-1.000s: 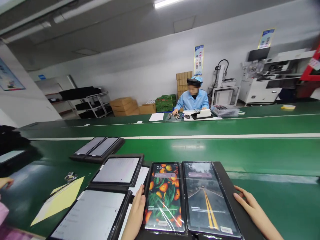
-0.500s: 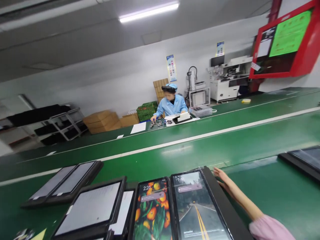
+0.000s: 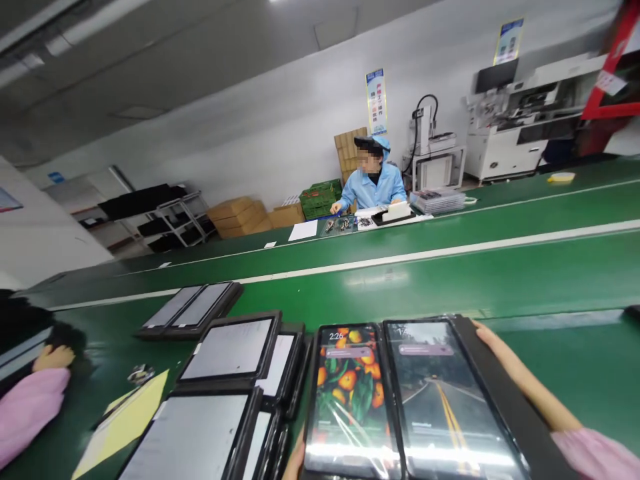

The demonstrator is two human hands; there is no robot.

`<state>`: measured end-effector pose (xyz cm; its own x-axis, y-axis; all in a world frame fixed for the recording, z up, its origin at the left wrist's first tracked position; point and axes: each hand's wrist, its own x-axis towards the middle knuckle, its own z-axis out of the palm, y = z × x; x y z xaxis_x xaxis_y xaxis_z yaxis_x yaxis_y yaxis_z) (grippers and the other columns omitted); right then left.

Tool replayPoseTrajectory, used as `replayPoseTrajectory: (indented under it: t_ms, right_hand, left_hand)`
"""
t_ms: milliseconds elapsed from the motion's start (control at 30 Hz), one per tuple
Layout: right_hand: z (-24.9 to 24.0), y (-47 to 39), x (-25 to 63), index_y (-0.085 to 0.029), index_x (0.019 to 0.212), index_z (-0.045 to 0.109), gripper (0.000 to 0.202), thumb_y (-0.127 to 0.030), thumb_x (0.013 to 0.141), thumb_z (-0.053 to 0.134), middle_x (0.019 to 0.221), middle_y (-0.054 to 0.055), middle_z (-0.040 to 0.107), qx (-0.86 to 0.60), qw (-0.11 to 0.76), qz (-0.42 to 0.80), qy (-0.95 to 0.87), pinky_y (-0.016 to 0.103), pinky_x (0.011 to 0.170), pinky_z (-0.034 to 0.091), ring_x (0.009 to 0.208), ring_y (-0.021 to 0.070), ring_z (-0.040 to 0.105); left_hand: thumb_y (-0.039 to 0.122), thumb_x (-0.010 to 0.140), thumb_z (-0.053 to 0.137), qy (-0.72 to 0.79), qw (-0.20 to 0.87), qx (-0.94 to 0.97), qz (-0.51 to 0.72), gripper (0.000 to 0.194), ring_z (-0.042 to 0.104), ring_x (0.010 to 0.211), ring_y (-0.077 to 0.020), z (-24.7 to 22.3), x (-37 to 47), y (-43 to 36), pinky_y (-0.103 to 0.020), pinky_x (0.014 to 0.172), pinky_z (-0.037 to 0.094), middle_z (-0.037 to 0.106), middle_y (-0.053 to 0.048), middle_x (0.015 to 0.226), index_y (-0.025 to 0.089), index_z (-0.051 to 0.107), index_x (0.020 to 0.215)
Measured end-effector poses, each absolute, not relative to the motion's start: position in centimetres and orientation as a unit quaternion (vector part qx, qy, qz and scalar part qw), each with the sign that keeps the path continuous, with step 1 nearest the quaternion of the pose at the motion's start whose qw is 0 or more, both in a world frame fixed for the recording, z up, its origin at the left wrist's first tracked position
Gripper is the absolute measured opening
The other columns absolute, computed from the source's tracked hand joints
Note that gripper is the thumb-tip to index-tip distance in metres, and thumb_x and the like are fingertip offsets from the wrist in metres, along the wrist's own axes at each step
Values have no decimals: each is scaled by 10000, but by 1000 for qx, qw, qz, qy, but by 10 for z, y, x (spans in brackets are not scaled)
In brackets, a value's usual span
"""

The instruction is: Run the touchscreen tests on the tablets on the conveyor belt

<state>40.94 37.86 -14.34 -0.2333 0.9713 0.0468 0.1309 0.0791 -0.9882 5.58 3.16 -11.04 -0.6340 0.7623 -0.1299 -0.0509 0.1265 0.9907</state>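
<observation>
A black foam tray point(image 3: 500, 373) holds two lit tablets side by side: one with an orange-fruit picture point(image 3: 350, 400), one with a road picture point(image 3: 445, 400). My right hand point(image 3: 493, 337) grips the tray's far right edge, its fingers partly hidden behind it. Only part of my left hand point(image 3: 296, 457) shows at the bottom, against the tray's left side. To the left, stacked black trays hold tablets with pale screens point(image 3: 230, 347). Another tray with two pale tablets point(image 3: 200, 305) lies farther back.
A yellow paper point(image 3: 125, 420) lies at the lower left. At the far left, a co-worker's hand point(image 3: 53, 358) touches a dark tray. Across the green bench point(image 3: 400, 283), a person in blue point(image 3: 375, 187) sits by small parts.
The view has swung left, and things appear farther right. My left hand has come into view beside the tray. A co-worker's hand and sleeve now show at the far left.
</observation>
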Motion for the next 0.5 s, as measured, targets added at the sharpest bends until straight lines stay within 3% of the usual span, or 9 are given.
replayPoseTrajectory:
  t_ms: [33,100,167,233,300,400,500]
  right_hand:
    - [-140,372,415,-264,1169,729,779,-875,705,588,1181,124,668,-463,423,464,-625,570,1136,397,1236,397,556]
    - [-133,347,425,-293,1167,748,704,-839,766,554,1272,111,632,-437,426,354,-709,572,1192,307,1283,378,520]
    - [-126,312,427,-315,1029,795,616,-786,882,426,1359,92,593,-361,414,274,-790,541,1163,353,1307,358,505]
    - [-122,282,421,-318,891,806,633,-757,923,351,1367,86,593,-321,388,236,-831,528,1080,439,1324,365,487]
    - [-117,271,412,-327,889,800,632,-741,935,326,1331,92,614,-329,352,206,-852,551,1057,446,1336,372,469]
    - [-98,296,406,-326,1042,779,647,-756,929,309,1300,128,620,-397,316,159,-847,640,1082,374,1296,397,490]
    - [-58,331,421,-246,1301,681,748,-777,924,314,1317,190,586,-481,376,116,-783,663,1081,355,1285,422,496]
  left_hand:
    - [595,932,634,663,335,278,609,524,466,1407,-318,-110,51,36,-490,1172,411,512,-69,1514,290,608,1357]
    - [692,903,581,637,324,326,618,560,332,1507,-300,-109,40,46,-430,1234,333,410,-20,1608,322,657,1316]
    - [754,912,477,617,282,406,612,588,227,1550,-305,-109,31,60,-434,1275,241,315,7,1658,293,752,1152]
    - [767,946,352,624,224,477,576,686,220,1549,-332,-109,25,77,-492,1287,171,276,-2,1673,243,796,940]
    - [776,959,261,659,185,499,532,775,232,1542,-341,-109,20,97,-515,1285,148,258,-9,1679,226,801,885]
    - [840,921,223,702,180,454,518,857,225,1546,-329,-105,14,127,-503,1284,151,238,-61,1683,221,727,1234]
    - [885,875,127,693,229,356,583,1024,351,1493,-341,-97,12,137,-527,1249,268,299,-166,1646,180,310,1594]
